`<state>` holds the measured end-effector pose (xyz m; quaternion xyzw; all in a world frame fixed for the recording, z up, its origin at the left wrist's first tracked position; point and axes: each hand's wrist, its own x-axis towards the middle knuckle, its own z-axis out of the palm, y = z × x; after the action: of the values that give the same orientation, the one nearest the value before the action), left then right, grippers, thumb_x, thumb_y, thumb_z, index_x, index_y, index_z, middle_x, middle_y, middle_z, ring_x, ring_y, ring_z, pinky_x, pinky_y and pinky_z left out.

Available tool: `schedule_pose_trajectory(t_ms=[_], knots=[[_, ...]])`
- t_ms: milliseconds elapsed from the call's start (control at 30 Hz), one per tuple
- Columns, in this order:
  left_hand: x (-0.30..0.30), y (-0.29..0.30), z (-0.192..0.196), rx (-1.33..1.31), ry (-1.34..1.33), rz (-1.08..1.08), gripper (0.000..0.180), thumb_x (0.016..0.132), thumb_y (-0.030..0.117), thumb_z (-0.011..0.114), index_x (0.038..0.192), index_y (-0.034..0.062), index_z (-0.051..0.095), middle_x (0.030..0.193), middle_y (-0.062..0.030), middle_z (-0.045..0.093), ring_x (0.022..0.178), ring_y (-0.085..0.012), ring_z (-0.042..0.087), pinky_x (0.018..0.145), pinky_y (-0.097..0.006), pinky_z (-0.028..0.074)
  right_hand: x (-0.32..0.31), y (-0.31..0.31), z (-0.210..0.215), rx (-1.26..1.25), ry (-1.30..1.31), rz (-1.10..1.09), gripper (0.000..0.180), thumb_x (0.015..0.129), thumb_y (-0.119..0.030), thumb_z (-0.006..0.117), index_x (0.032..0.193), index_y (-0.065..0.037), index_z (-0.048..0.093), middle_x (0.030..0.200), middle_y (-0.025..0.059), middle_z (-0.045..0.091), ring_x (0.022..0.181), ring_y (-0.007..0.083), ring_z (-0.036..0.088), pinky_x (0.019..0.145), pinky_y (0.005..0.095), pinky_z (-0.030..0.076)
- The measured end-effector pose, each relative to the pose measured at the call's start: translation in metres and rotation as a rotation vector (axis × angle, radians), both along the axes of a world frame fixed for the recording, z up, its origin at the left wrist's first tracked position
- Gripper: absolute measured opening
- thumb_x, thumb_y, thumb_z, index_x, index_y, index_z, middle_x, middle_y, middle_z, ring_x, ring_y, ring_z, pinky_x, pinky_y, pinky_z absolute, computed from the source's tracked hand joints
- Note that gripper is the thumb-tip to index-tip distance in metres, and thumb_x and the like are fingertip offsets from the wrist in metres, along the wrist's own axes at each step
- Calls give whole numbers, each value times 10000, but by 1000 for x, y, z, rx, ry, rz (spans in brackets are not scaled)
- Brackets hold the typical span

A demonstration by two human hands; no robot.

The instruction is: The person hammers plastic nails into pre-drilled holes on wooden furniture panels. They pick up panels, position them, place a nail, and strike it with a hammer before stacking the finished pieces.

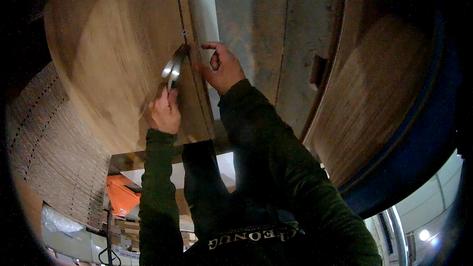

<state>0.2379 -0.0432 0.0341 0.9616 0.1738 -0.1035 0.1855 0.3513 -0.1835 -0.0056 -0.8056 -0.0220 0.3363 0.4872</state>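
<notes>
My left hand (165, 111) is closed round the lower end of a shiny metal tool with two curved arms (173, 66). The tool's dark upper end meets the edge of a light brown wooden panel (123, 54); its exact kind is unclear. To the right, my right hand (225, 69) has its index finger and thumb apart, with nothing visible between them. Its fingertips are beside the panel's narrow edge strip (199, 76), and the thumb seems to touch it. The other fingers are curled. Dark green sleeves cover both forearms.
A grey-brown board surface (256, 29) lies beyond my right hand. A small brown block (318, 71) sits near a second wooden panel (379, 88), edged by a dark blue band (409, 167). At lower left are a layered stack (49, 143) and an orange object (122, 196).
</notes>
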Motion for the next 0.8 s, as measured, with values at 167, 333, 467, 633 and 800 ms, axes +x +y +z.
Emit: schedule_pose_trajectory(t_ms=[167, 333, 467, 633, 800], knots=[[7, -2, 23, -364, -139, 306, 201, 828, 174, 442, 879, -1, 527, 769, -154, 583, 693, -280, 562, 577, -338, 423, 1, 5, 2, 19, 120, 5, 423, 679, -209, 638, 1045, -83, 468, 563, 9, 358, 508, 115, 376, 493, 253, 344], [-1, 8, 10, -129, -91, 34, 193, 820, 153, 455, 915, -7, 508, 789, -125, 600, 664, -275, 576, 589, -354, 443, 0, 10, 1, -73, 154, 63, 442, 674, -233, 643, 1053, -89, 464, 544, 8, 354, 500, 114, 371, 487, 250, 335], [-8, 4, 20, -364, -259, 194, 188, 813, 143, 469, 929, 0, 509, 787, -176, 579, 688, -340, 554, 602, -380, 437, 2, 6, -1, -19, 101, 85, 451, 678, -259, 636, 1060, -96, 460, 540, 13, 353, 500, 111, 367, 483, 248, 329], [0, 21, 0, -115, 32, 54, 228, 825, 182, 450, 920, -6, 535, 819, -180, 573, 671, -325, 544, 603, -353, 418, -6, 19, -7, -18, 133, 68, 464, 666, -265, 643, 1063, -106, 462, 535, 10, 349, 498, 105, 365, 477, 250, 324], [-20, 14, 27, -402, -88, 269, 265, 832, 192, 401, 943, -23, 508, 731, -232, 531, 649, -389, 502, 541, -425, 396, -3, 20, -7, -47, 152, 83, 491, 640, -282, 668, 1056, -113, 470, 524, -1, 344, 485, 104, 367, 469, 248, 318]])
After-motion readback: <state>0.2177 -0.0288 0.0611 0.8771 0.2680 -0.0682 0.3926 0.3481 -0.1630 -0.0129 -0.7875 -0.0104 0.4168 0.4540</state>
